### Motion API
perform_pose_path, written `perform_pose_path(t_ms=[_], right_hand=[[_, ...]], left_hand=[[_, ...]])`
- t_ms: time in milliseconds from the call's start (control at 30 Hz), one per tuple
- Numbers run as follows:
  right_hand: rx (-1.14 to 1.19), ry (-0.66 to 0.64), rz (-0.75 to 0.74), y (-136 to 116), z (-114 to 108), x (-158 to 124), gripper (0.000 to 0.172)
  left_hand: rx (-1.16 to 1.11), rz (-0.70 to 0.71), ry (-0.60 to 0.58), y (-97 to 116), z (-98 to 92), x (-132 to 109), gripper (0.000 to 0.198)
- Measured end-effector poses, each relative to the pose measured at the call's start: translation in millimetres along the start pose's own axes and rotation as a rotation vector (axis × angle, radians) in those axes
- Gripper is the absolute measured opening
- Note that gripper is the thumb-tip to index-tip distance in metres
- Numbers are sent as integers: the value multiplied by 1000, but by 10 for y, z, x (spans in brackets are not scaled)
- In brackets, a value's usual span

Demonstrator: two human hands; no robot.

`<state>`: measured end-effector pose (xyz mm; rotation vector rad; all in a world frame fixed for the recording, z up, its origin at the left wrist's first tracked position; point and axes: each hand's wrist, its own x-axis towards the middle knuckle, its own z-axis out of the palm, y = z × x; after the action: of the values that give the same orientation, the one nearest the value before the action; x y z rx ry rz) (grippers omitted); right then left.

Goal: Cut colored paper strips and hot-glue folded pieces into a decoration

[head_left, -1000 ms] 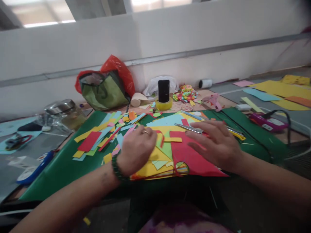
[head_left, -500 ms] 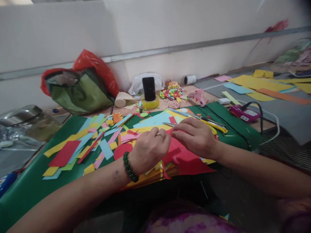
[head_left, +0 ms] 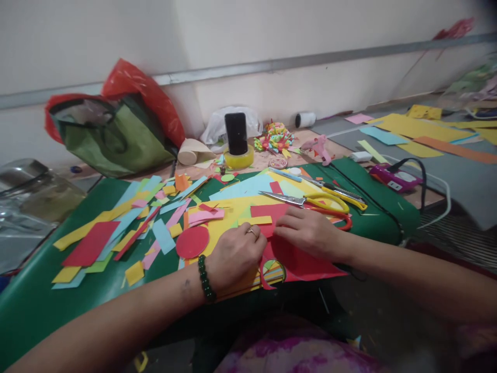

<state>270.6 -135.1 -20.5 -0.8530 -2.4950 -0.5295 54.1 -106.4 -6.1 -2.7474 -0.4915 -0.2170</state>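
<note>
A red paper sheet (head_left: 310, 261) with a round cut-out near its left edge lies over a stack of coloured paper at the front of the green mat. My left hand (head_left: 238, 254), wearing a ring and a dark green bead bracelet, has its fingers curled closed at the sheet's left edge. My right hand (head_left: 310, 232) is closed over the sheet's upper part, its fingertips close to the left ones. Just beyond it lie scissors (head_left: 303, 200) with yellow and red handles, blades pointing left. A red paper circle (head_left: 192, 242) rests left of my left hand.
Paper strips (head_left: 128, 223) in several colours cover the left of the green mat (head_left: 31, 311). Behind stand a phone (head_left: 236, 133) on a yellow tape roll (head_left: 238, 158), a green bag (head_left: 112, 137) and a pink glue gun (head_left: 318, 147). A yellow cutter (head_left: 345, 194) lies at right.
My hands have shifted slightly lower with the red sheet, and the round hole now shows more. The scissors behind my right hand are more uncovered. The whole view has moved a little.
</note>
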Motion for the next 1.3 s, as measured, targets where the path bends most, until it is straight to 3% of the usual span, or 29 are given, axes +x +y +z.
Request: perform_pose_path(t_ms=[233, 467, 733, 1100, 1300], right_hand=[[138, -89, 120, 36, 80, -81, 31], [214, -86, 227, 33, 54, -138, 29], [469, -125, 390, 59, 48, -177, 22], [576, -236, 517, 110, 32, -143, 26], [549, -291, 597, 98, 3, -80, 21]], left_hand=[[-222, -160, -212, -34, -60, -113, 15], [-345, -228, -113, -87, -8, -242, 24], [-501, -322, -22, -98, 11, -287, 30], [-731, -526, -229, -196, -73, -217, 22], [-742, -565, -269, -213, -63, -207, 22]])
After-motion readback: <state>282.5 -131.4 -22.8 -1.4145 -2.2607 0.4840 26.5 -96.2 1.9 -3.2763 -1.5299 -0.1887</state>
